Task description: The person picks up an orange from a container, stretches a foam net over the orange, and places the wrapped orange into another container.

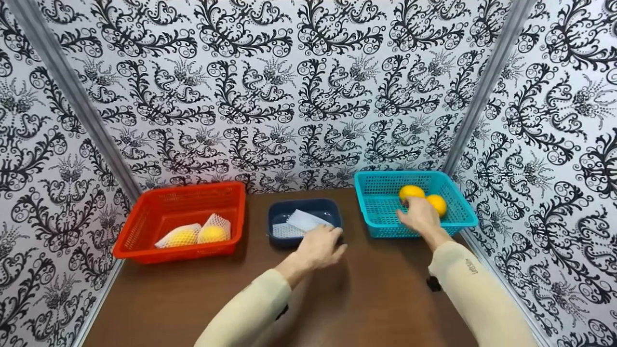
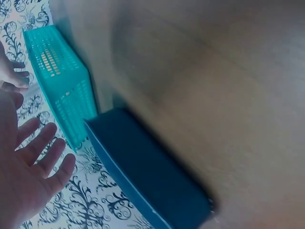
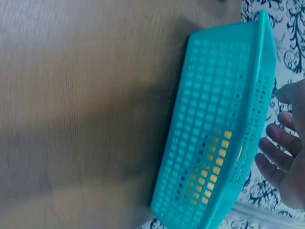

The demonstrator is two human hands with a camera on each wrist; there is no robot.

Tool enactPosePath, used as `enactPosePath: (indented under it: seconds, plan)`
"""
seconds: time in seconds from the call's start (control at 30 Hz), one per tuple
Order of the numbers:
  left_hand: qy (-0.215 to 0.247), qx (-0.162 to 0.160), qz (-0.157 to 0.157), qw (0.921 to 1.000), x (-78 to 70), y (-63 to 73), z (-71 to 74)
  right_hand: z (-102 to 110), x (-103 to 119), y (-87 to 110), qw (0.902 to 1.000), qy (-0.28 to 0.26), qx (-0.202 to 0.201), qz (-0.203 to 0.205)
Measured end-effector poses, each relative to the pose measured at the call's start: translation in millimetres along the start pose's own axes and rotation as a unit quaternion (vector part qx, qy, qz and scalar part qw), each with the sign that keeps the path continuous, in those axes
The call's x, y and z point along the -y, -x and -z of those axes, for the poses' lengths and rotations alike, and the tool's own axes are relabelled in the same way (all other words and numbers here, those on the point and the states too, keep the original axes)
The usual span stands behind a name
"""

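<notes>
My right hand (image 1: 420, 215) hovers over the front of the turquoise basket (image 1: 381, 225), its thumb and fingers spread. Two orange-yellow round fruits lie in that basket: one fruit (image 1: 411, 193) just beyond my fingers, the other fruit (image 1: 437, 204) to their right. My left hand (image 1: 320, 246) is above the front right corner of the small dark blue tub (image 1: 282, 242); in the left wrist view its fingers (image 2: 45, 164) are loosely spread with nothing between them. White foam net sleeves (image 1: 306, 220) lie in the tub. The right wrist view shows yellow through the basket's slots.
A red basket (image 1: 193, 189) stands at the left, holding two yellow fruits (image 1: 212, 234) in white foam nets. All three containers stand along the back of the brown table (image 1: 366, 299). Patterned walls (image 1: 308, 96) close in the back and both sides.
</notes>
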State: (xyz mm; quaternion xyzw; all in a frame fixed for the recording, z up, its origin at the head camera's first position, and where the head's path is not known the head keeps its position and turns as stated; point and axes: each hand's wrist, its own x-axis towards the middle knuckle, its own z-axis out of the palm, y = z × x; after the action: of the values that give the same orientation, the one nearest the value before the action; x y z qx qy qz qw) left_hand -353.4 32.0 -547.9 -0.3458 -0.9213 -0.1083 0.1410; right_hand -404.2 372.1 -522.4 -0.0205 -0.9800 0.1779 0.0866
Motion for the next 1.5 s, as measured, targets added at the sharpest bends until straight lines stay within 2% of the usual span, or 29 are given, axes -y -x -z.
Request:
enactPosePath:
  seconds: [0.13, 0.27, 0.43, 0.5, 0.7, 0.77, 1.0, 1.1, 1.2, 1.3, 1.4, 1.5]
  plan:
    - [-0.023, 0.015, -0.007, 0.9996, -9.1, -16.5, -0.4, 5, -12, -4.5, 0.9996, 0.013, 0.017, -0.019]
    - [-0.035, 0.027, 0.001, 0.9990, -17.2, -32.2, -0.9, 8, -24, -9.9, 0.9990, 0.027, 0.019, -0.028]
    - [-0.041, 0.018, 0.007, 0.9990, -28.4, -49.1, -4.2, 11, -39, -15.2, 0.9985, 0.038, 0.019, -0.035]
    - [-0.048, 0.005, 0.003, 0.9988, -33.8, -55.0, -8.7, 11, -46, -16.9, 0.9985, 0.037, 0.017, -0.038]
    - [-0.089, -0.075, -0.003, 0.9932, -41.4, -78.6, -21.4, 17, -63, -30.9, 0.9987, 0.017, -0.007, -0.048]
    - [-0.104, -0.081, 0.002, 0.9912, -44.2, -85.7, -27.0, 18, -70, -33.0, 0.9981, 0.010, -0.008, -0.060]
    - [-0.128, -0.041, -0.007, 0.9909, -60.5, -101.9, -52.3, 17, -105, -28.5, 0.9935, 0.004, 0.012, -0.113]
    - [-0.129, -0.038, -0.008, 0.9909, -65.1, -102.3, -60.9, 13, -114, -28.7, 0.9910, -0.010, 0.012, -0.133]
    - [-0.132, -0.035, -0.008, 0.9906, -65.8, -103.1, -66.9, 11, -116, -32.7, 0.9897, -0.011, 0.012, -0.142]
    - [-0.132, -0.018, -0.005, 0.9911, -64.2, -104.0, -71.0, 10, -115, -39.4, 0.9882, -0.006, 0.020, -0.151]
    - [-0.140, 0.000, -0.003, 0.9901, -62.5, -106.9, -73.3, 9, -114, -47.5, 0.9834, -0.009, 0.027, -0.179]
    - [-0.151, 0.003, -0.012, 0.9885, -62.8, -112.3, -74.0, 9, -116, -54.5, 0.9768, -0.010, 0.028, -0.212]
